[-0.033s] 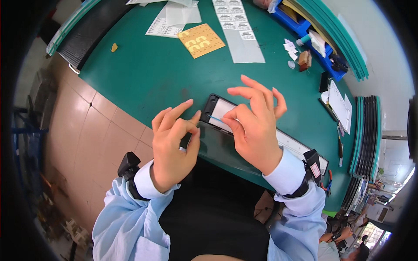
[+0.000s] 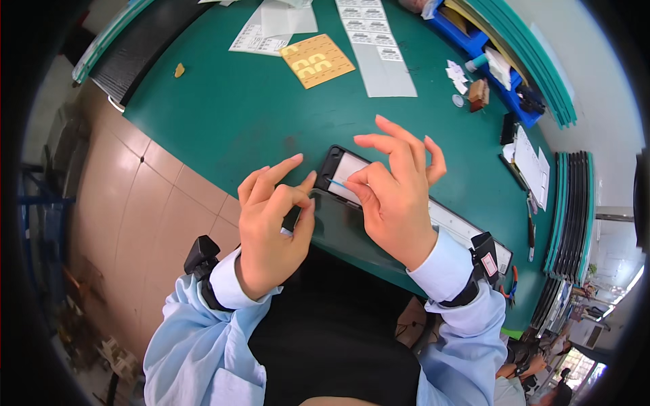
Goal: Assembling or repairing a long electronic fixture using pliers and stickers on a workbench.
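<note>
A long, narrow panel with a black frame and white face [image 2: 351, 166] lies slantwise on the green table, running under my right hand to the lower right. My right hand [image 2: 399, 203] pinches a thin blue strip or stick [image 2: 336, 183] between thumb and forefinger, its far end at the panel's left end. The other fingers are raised and spread. My left hand [image 2: 272, 227] has thumb and a bent finger pinched at the left edge of a clear film [image 2: 349, 220]. This film hangs along the panel's near side. One left fingertip is close to the panel's black end.
Beyond the hands lie a yellow sticker sheet [image 2: 317, 61] and a label strip [image 2: 379, 68]. A blue bin [image 2: 467, 37], a wooden block [image 2: 478, 95] and a clipboard [image 2: 528, 162] stand or lie at right. Pliers [image 2: 512, 284] rest near the panel's right end.
The view has shifted slightly, so table items sit a little further right. Both hands keep the same pose and grip.
</note>
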### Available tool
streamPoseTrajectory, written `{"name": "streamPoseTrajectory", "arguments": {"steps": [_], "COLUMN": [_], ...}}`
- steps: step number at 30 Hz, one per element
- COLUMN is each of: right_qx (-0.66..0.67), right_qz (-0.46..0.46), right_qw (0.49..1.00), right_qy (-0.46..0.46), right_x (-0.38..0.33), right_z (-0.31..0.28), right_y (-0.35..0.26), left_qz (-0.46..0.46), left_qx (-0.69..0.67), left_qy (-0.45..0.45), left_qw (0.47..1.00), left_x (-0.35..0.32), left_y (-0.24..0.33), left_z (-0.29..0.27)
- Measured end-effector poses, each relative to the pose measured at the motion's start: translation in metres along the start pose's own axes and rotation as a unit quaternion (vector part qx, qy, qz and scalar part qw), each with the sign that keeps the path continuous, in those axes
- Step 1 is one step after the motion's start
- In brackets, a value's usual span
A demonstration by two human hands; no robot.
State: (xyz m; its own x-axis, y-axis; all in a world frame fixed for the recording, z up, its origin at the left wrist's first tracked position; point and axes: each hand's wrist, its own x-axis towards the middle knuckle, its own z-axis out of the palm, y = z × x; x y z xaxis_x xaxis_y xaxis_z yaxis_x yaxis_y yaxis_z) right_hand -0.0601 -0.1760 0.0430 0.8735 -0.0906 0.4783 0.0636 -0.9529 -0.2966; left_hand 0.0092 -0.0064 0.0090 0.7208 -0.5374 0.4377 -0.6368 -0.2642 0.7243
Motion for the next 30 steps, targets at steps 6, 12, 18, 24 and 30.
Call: {"name": "streamPoseTrajectory", "arguments": {"steps": [6, 12, 18, 24, 30], "right_qx": [-0.040, -0.047, -0.039, -0.024, -0.011], "right_qz": [-0.012, -0.013, -0.017, -0.013, -0.004], "right_qw": [0.999, 0.999, 0.999, 0.999, 1.000], "right_qy": [-0.006, -0.015, -0.017, -0.035, -0.029], "right_x": [-0.004, -0.003, -0.001, 0.001, -0.001], "right_z": [0.016, 0.016, 0.017, 0.016, 0.013], "right_y": [-0.005, -0.006, -0.004, -0.003, -0.003], "left_qz": [0.030, 0.030, 0.031, 0.036, 0.058], "left_qx": [0.023, 0.027, 0.038, 0.042, 0.059], "left_qy": [0.025, 0.034, 0.033, 0.036, 0.039], "left_qw": [0.999, 0.999, 0.998, 0.998, 0.996], "left_x": [0.001, 0.001, 0.002, 0.000, 0.002], "left_y": [-0.005, -0.007, -0.005, -0.008, -0.006], "left_z": [0.004, 0.006, 0.007, 0.007, 0.008]}}
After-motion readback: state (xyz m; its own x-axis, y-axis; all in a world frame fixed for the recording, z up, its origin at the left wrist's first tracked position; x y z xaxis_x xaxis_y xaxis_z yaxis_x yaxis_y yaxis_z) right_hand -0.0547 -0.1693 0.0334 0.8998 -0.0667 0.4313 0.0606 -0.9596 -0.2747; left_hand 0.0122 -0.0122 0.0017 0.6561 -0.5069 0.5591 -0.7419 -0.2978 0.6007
